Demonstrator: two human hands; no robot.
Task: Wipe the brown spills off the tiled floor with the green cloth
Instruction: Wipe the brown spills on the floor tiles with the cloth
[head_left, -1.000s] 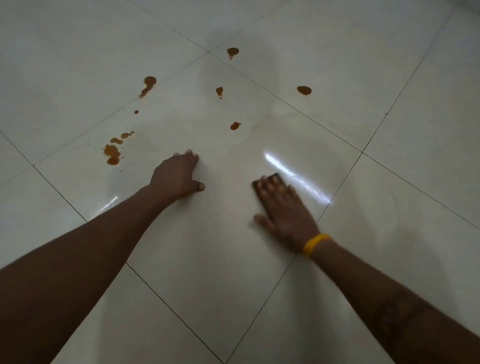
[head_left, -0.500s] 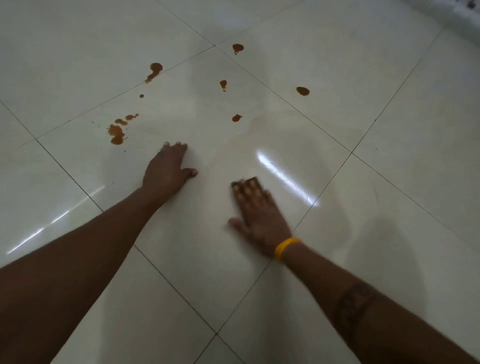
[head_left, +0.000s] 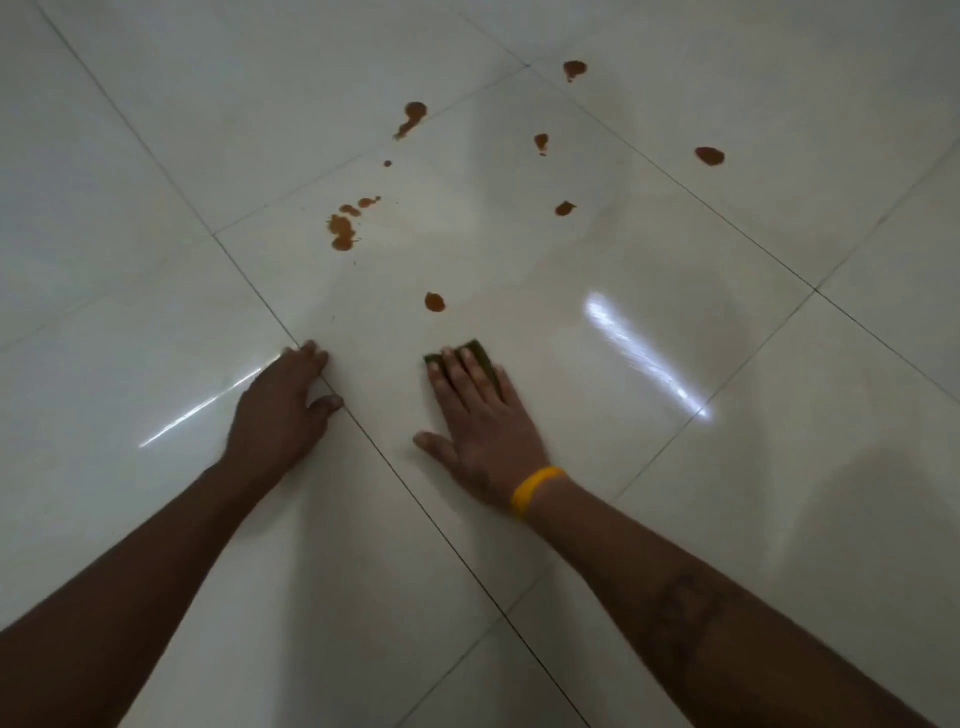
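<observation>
Since half a second earlier, I saw the right hand (head_left: 483, 415) slide leftward with the folded dark green cloth (head_left: 480, 353), so that a small brown spot (head_left: 434, 302) that I had not seen in the earlier frames lay uncovered just ahead of the cloth, while the left hand (head_left: 283, 402) had shifted back onto a dark grout line (head_left: 374, 441). I saw the right hand lying flat, its straight fingers (head_left: 457, 371) pressing the cloth onto the glossy white tiled floor (head_left: 675, 519), with only the cloth's far edge peeking out beyond the fingertips and the thumb spread out to the left on the bare tile. I saw a yellow band (head_left: 535, 491) around that wrist. The left hand rested on the floor near the cloth, fingers together and holding nothing, the thumb tucked toward the right. Farther out, the brown spills remained unwiped: a cluster of orange-brown blotches (head_left: 342, 231) ahead of the left hand, a long drip (head_left: 411, 118) beyond it, and four separate drops (head_left: 564, 208) scattered toward the upper right. I also noted a bright streak of reflected light (head_left: 639, 353) on the tile to the right of the cloth.
</observation>
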